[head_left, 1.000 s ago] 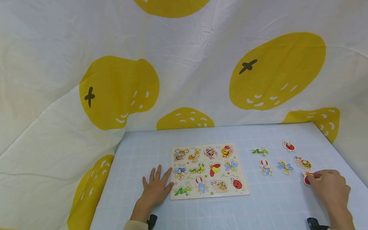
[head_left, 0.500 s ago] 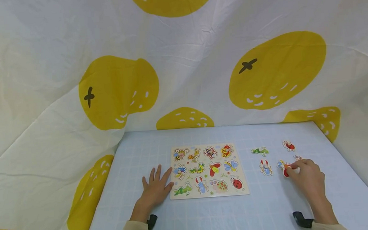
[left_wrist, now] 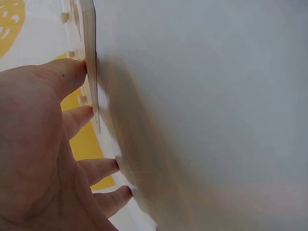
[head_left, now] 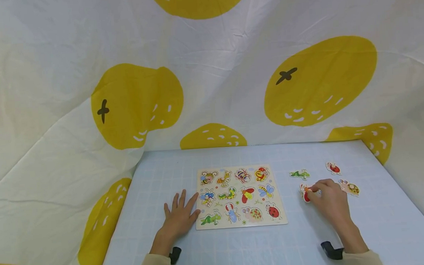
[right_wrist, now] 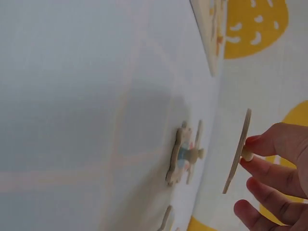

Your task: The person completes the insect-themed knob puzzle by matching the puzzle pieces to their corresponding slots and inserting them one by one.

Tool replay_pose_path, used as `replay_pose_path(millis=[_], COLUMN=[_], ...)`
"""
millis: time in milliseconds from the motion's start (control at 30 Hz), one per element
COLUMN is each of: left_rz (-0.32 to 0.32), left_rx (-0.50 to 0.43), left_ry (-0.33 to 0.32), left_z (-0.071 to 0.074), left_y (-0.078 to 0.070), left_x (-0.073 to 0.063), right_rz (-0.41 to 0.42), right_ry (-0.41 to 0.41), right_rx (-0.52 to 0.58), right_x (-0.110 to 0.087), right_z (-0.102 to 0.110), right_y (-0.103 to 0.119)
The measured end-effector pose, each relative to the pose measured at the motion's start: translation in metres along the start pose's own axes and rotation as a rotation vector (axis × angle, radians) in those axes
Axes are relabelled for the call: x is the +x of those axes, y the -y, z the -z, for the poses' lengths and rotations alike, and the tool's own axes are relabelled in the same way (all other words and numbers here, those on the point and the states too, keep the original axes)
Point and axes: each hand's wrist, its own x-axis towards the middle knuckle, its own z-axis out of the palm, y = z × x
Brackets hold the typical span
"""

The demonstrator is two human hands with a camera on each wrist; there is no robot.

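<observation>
My right hand (head_left: 329,202) pinches a red insect puzzle piece (head_left: 306,194) by its peg, right of the board. In the right wrist view the piece (right_wrist: 236,156) is edge-on and raised off the table, thumb and finger on its small wooden peg. Below it lies the blue beetle piece (right_wrist: 180,156), which the held piece mostly covers in the head view. My left hand (head_left: 180,217) lies with fingers spread at the left edge of the wooden puzzle board (head_left: 238,224). Its thumb and a fingertip touch the board's edge (left_wrist: 90,62) in the left wrist view.
A green grasshopper piece (head_left: 299,174) and a ladybird piece (head_left: 333,168) lie at the back right. A spotted snail piece (head_left: 351,188) lies just beyond my right hand. A white cloth with yellow shapes (head_left: 224,88) hangs behind the table (head_left: 240,251).
My right hand has lifted the red insect piece and carried it left, over the dragonfly piece and up to the beetle piece. The left hand and the board have stayed still.
</observation>
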Motion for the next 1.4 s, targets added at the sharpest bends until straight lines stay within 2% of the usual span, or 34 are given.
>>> replay_pose_path(millis=[167,500,767,1100,1400], left_rz=[0.0,0.003,0.006,0.005,0.006], left_rx=[-0.009,-0.012,-0.006,-0.014,-0.013], left_ry=[-0.001,-0.002,-0.001,-0.007,-0.017], left_z=[0.0,-0.001,-0.002,0.0,0.001], left_y=[0.0,0.001,0.002,0.0,-0.001], left_x=[0.0,0.0,0.001,-0.001,-0.002], right_rz=[0.031,0.172,0.228,0.269,0.263], right_ry=[0.004,-0.053,-0.058,-0.024,0.019], right_rx=[0.003,0.024,0.045,0.061,0.07], right_x=[0.002,0.007,0.011,0.013,0.014], right_z=[-0.009,-0.024,-0.033,-0.04,-0.046], right_y=[0.013,0.038,0.055,0.073,0.087])
